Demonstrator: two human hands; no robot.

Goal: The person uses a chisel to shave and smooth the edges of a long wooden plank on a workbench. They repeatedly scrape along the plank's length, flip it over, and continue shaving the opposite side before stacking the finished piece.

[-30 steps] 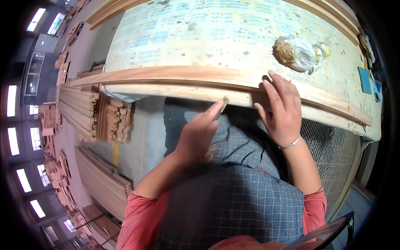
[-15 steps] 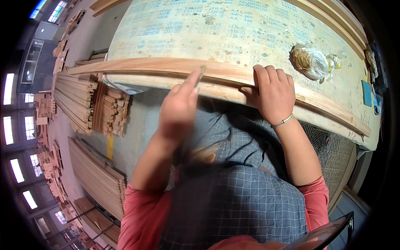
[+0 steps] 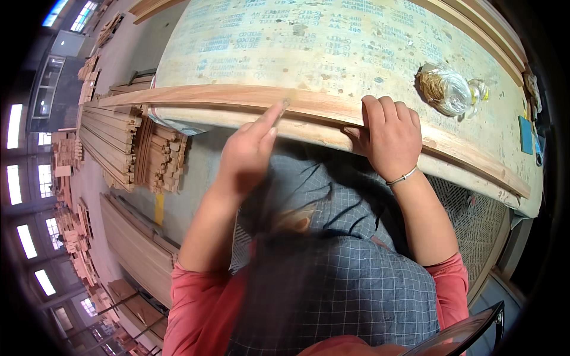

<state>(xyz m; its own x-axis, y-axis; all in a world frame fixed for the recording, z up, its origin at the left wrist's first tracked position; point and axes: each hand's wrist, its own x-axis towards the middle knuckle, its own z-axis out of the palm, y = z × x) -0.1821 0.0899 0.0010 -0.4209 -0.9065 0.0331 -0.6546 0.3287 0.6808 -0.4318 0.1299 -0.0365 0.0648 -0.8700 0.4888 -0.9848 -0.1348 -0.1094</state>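
A long, narrow wooden strip [image 3: 231,95] lies along the near edge of the workbench [image 3: 237,56], its left end reaching past the bench. Between the thumb and fingers of my left hand [image 3: 246,148] is a small, thin, flat blade-like tool [image 3: 282,110], its exact kind unclear. Its tip is by the strip's near edge, close to a faint yellowish spot on the wood; contact cannot be made out. My right hand [image 3: 393,136] grips the strip farther right, fingers over the top and thumb on the near side.
A clear plastic bag of brownish paste [image 3: 448,89] sits on the bench behind my right hand. More wooden strips [image 3: 487,41] line the far edge, and a blue flat block [image 3: 525,134] is at the right. Stacked timber [image 3: 110,139] stands on the floor at left.
My left hand has drawn back slightly down and left, taking the tool tip from the strip's upper face toward its near edge. My right hand keeps its grip in place.
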